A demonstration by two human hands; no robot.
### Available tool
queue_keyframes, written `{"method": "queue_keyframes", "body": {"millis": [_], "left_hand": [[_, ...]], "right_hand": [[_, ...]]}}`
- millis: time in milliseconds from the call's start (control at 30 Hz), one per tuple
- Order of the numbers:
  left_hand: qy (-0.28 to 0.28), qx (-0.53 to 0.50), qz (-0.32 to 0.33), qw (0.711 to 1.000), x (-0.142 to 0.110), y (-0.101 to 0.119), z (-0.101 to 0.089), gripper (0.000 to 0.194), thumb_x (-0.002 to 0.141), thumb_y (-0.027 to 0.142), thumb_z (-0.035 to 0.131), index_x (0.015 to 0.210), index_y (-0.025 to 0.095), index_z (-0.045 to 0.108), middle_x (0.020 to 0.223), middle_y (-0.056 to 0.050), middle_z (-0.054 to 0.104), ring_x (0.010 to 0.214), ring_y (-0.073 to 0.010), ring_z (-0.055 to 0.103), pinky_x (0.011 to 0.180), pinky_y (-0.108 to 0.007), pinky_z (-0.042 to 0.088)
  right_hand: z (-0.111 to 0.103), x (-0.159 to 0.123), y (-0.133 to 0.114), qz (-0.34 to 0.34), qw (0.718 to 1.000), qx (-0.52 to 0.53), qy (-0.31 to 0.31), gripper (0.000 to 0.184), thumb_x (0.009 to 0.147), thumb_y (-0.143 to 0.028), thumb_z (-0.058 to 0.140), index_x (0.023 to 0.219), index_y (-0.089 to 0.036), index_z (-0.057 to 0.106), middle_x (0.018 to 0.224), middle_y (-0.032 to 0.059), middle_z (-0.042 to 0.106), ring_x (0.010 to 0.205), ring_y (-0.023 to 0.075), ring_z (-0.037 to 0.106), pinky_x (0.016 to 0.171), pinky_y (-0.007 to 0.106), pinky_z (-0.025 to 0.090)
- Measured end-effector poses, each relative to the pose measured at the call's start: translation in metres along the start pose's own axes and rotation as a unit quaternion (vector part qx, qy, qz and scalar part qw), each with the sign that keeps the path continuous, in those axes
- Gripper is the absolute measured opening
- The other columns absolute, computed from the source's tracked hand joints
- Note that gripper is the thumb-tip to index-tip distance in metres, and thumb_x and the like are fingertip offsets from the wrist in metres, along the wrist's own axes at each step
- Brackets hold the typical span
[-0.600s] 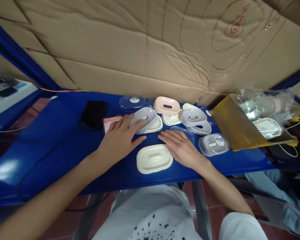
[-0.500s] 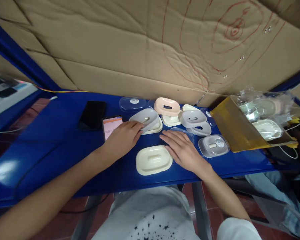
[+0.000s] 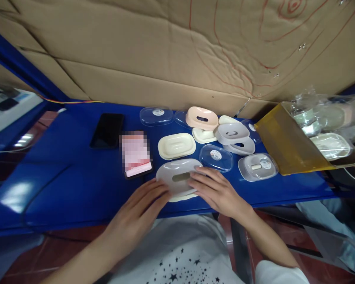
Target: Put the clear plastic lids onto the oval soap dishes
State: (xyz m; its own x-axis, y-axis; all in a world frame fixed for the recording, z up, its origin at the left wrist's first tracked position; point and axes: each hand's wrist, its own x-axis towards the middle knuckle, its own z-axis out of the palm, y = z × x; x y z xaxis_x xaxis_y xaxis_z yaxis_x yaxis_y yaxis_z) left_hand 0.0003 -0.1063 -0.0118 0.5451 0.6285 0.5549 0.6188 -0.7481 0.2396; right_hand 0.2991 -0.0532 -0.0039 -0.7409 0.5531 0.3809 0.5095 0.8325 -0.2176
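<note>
A light grey oval soap dish tray [image 3: 177, 167] with a slot in its middle lies over a cream base [image 3: 183, 198]; only the base's front rim shows. My left hand [image 3: 144, 203] grips the tray's left end, fingertips on its rim. At the other end, my right hand [image 3: 217, 191] holds the right rim, its fingers reaching toward the slot. Whether the tray sits fully down on the base, I cannot tell. Just behind it lies another cream base [image 3: 177, 146]. A clear lid [image 3: 225, 159] with a round sticker is close to my right hand.
Left of the parts lie a black phone [image 3: 107, 130] and a phone with a blurred screen [image 3: 136, 152]. Behind are a peach tray [image 3: 195, 114], grey trays [image 3: 242, 146] and a clear lid [image 3: 150, 117]. A covered grey dish [image 3: 258, 167] stands near an open cardboard box [image 3: 286, 150] of wrapped pieces.
The grey tray has come off the rear cream base and moved forward onto the front one, with my left hand. My right hand has come onto the tray, and the clear lid is uncovered.
</note>
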Motion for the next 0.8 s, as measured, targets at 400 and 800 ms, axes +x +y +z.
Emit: {"method": "queue_keyframes", "body": {"millis": [400, 800], "left_hand": [[-0.020, 0.057, 0.023, 0.998, -0.008, 0.009, 0.030, 0.026, 0.103, 0.005, 0.062, 0.127, 0.013, 0.070, 0.119, -0.011, 0.078, 0.117, -0.0257, 0.074, 0.114, -0.052, 0.059], [0.017, 0.033, -0.029, 0.999, -0.003, 0.011, 0.031, 0.018, 0.106, 0.015, 0.065, 0.123, 0.019, 0.069, 0.130, -0.013, 0.069, 0.123, -0.0311, 0.070, 0.102, -0.053, 0.067]], "right_hand": [[0.016, -0.028, -0.005, 0.001, 0.999, -0.040, -0.031, 0.033, 0.111, -0.020, 0.060, 0.142, -0.018, 0.068, 0.150, 0.0087, 0.071, 0.149, 0.0237, 0.058, 0.125, 0.047, 0.052], [-0.018, -0.038, 0.056, 0.220, 0.972, -0.083, -0.010, 0.055, 0.109, -0.039, 0.064, 0.162, -0.027, 0.055, 0.168, 0.0118, 0.053, 0.162, 0.0376, 0.040, 0.128, 0.067, 0.042]]}}
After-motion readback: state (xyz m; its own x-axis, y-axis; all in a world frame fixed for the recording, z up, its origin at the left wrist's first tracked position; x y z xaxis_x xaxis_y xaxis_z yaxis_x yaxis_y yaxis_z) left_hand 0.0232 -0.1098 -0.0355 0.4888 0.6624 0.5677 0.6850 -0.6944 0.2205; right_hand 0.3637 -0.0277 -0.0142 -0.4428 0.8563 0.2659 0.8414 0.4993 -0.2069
